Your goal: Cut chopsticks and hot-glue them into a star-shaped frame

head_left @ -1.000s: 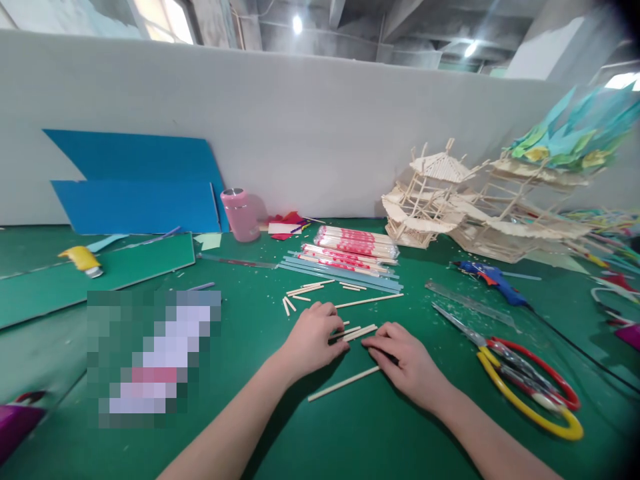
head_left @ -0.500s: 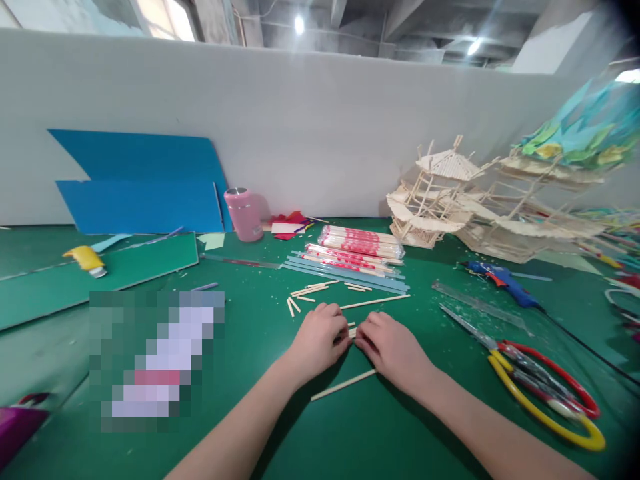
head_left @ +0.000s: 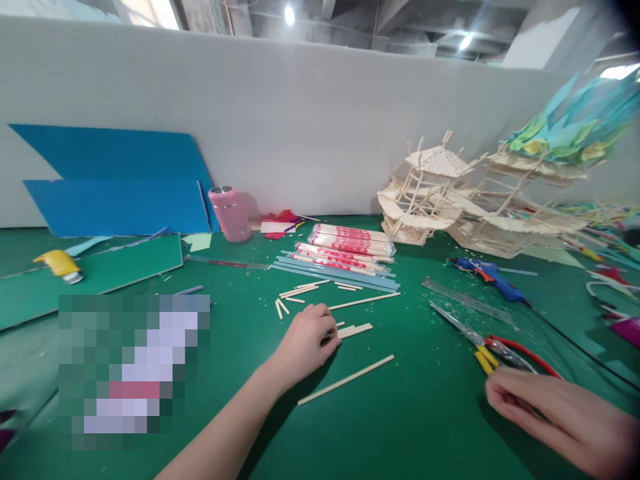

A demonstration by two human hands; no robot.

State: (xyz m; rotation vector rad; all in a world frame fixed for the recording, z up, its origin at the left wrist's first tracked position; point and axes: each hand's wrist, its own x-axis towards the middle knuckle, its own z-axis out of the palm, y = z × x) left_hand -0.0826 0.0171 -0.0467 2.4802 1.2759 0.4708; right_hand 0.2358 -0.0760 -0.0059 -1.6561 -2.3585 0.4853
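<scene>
My left hand [head_left: 311, 340] is closed on the left ends of a few short wooden sticks [head_left: 357, 331], low over the green table. Their right ends stick out past my fingertips. My right hand [head_left: 545, 403] is curled round the yellow handle of the scissors [head_left: 465, 328], at the right of the table. Their blades point away to the upper left, and most of the handles are hidden under the hand. One longer stick [head_left: 346, 380] lies between my hands, nearer to me. Another long stick [head_left: 367, 301] and several short pieces [head_left: 300, 291] lie just beyond my left hand.
Packs of sticks [head_left: 350, 241] and pale blue strips [head_left: 335, 273] lie farther back. A blue glue gun [head_left: 493, 277] and a clear ruler [head_left: 467, 301] are beyond the scissors. Wooden stick models [head_left: 430, 187], a pink flask [head_left: 231, 215], blue boards [head_left: 120, 207] and a yellow cutter [head_left: 59, 265] stand or lie around.
My right hand has left the short sticks and moved right to the scissors' handle. My left hand stays on the sticks. The view has turned slightly right.
</scene>
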